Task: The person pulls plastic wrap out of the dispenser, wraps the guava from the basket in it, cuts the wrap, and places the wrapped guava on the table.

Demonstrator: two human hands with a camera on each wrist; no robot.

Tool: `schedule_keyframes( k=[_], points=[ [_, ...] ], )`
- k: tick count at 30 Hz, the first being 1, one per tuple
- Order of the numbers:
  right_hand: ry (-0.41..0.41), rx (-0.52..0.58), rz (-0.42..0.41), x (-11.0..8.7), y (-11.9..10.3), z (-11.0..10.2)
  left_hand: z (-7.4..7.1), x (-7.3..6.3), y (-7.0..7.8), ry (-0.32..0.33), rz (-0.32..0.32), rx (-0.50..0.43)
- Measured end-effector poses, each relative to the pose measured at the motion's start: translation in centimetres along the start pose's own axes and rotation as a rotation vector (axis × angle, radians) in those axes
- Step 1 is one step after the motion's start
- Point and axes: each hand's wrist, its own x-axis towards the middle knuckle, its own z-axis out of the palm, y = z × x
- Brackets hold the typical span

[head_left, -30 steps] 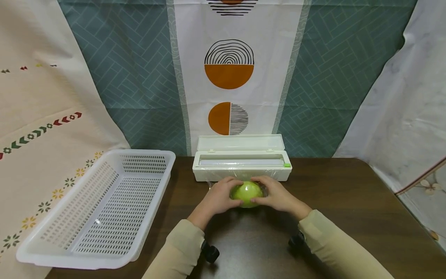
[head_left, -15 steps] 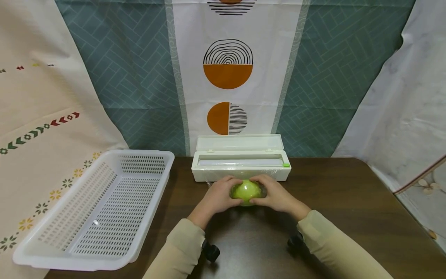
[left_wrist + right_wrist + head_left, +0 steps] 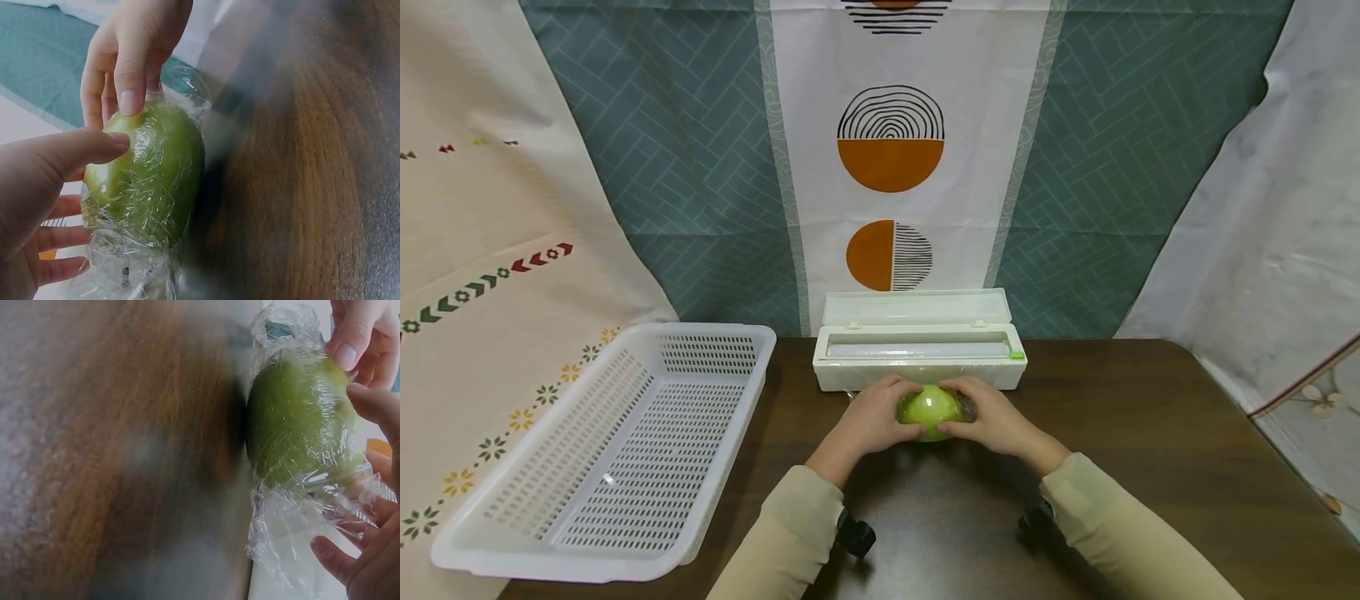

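Observation:
A green fruit point(image 3: 930, 412) lies on the brown table between both hands, wrapped in clear cling film point(image 3: 281, 515). In the wrist views the film clings in wrinkles over its skin, with loose bunched ends at both sides. My left hand point(image 3: 874, 419) holds the fruit's left side, thumb at the near face and fingers around the far side. Mirroring it, my right hand point(image 3: 995, 418) holds the right side. Both thumbs come close together on the fruit in the left wrist view. Just behind the hands stands a white cling film box point(image 3: 919, 373), lid up, with a roll inside.
To the left, a white perforated plastic basket point(image 3: 677, 550) stands partly on the table point(image 3: 1120, 467). A green cutter slider point(image 3: 1017, 356) sits at the box's right end. Patterned cloths point(image 3: 891, 192) hang behind the table and along both sides.
The fruit has shifted slightly toward the box in the head view, with both hands staying around it. Less loose film shows beside the hands than a second ago.

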Motion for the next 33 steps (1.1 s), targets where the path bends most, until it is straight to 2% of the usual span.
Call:
schedule_keyframes(
  k=[7, 16, 23, 33],
  points=[
    [0.057, 0.058, 0.039, -0.8, 0.6, -0.8, -0.1, 0.0, 0.6, 0.002, 0.009, 0.028],
    [0.124, 0.063, 0.098, -1.7, 2.1, -2.1, -0.3, 0.8, 1.3, -0.010, -0.011, 0.021],
    [0.155, 0.047, 0.173, -2.4, 3.0, -3.0, -0.2, 2.1, 2.3, -0.036, 0.001, 0.022],
    [0.236, 0.023, 0.254, -3.2, 4.8, -4.6, 0.6, 4.4, 3.9, -0.002, 0.070, 0.078]
  ],
)
